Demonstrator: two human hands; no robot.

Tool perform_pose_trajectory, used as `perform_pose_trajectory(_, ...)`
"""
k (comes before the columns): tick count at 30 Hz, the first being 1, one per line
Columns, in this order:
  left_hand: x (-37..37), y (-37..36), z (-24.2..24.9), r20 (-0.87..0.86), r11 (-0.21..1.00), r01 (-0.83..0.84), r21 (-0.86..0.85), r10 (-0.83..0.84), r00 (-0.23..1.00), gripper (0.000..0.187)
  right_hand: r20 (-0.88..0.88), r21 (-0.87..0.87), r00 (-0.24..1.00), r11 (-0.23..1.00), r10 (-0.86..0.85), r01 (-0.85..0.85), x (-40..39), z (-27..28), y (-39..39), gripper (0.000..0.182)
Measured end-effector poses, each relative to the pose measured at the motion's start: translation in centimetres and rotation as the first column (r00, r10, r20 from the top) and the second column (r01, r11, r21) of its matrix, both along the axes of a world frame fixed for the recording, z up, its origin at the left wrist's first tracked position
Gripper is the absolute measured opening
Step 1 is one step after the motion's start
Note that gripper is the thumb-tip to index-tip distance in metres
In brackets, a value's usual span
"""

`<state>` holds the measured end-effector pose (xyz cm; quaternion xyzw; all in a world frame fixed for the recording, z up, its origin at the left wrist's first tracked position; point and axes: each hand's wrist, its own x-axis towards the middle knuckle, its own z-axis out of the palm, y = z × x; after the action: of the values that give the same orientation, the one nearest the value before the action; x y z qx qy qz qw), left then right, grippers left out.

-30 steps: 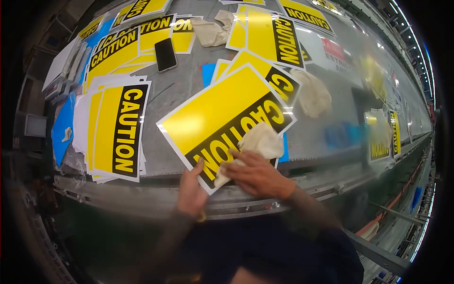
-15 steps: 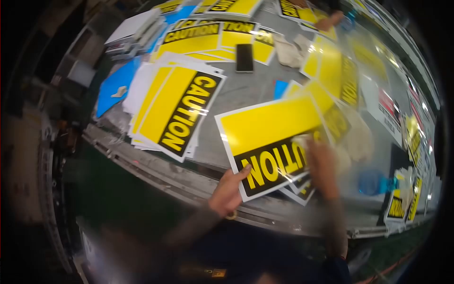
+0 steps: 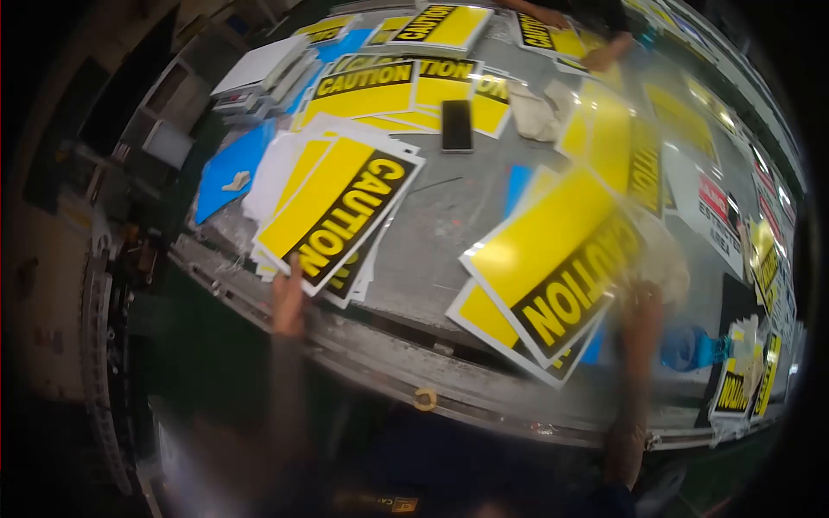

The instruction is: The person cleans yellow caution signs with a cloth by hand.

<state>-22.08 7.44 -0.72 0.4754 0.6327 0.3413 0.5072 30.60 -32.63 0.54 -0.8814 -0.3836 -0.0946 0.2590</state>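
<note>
My left hand [image 3: 287,300] grips the lower corner of a yellow CAUTION sign [image 3: 341,203] on the left pile, its thumb on the sign's face. On the right, my right hand [image 3: 641,298] is blurred beside the right edge of another CAUTION sign [image 3: 553,250]; its fingers are smeared and a pale cloth [image 3: 663,259] lies around it. That sign rests on further yellow signs, tilted on the grey table [image 3: 414,259].
A dark phone [image 3: 458,126] lies mid-table below more CAUTION signs [image 3: 367,86]. Near the right edge is a blue bottle [image 3: 686,347]. Across the table, another person's hand [image 3: 607,53] touches signs. Blue sheet [image 3: 231,168] at left.
My left hand has let go of the right-hand sign and moved left to the left pile, taking hold of its top sign. My right hand has moved right, and the right-hand sign has turned.
</note>
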Motion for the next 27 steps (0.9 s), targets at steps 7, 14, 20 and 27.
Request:
perform_pose_trajectory(7, -11.8, 0.4, 0.9, -0.717, 0.738, 0.43, 0.52, 0.103, 0.689, 0.052, -0.438, 0.67, 0.898, 0.657, -0.025, 0.345, -1.1, 9.2, -3.1, 0.019)
perform_pose_trajectory(14, 20.4, -10.2, 3.4, -0.468, 0.6, 0.762, 0.244, -0.615, 0.635, 0.054, -0.504, 0.504, 0.833, 0.861, 0.229, 0.068, 1.4, 2.1, 7.2, 0.04)
perform_pose_trajectory(20, 23.1, -9.7, 0.9, 0.077, 0.73, 0.666, 0.152, -0.681, 0.728, 0.051, 0.042, -0.098, 0.924, 0.922, 0.381, -0.376, -0.9, 0.4, 5.5, 0.054)
perform_pose_trajectory(27, 26.3, -13.4, 2.4, 0.553, 0.886, 0.463, 0.019, -0.396, 0.733, 0.064, -0.217, 0.175, 0.877, 0.901, 0.428, -0.397, -3.6, -0.1, 7.3, 0.039)
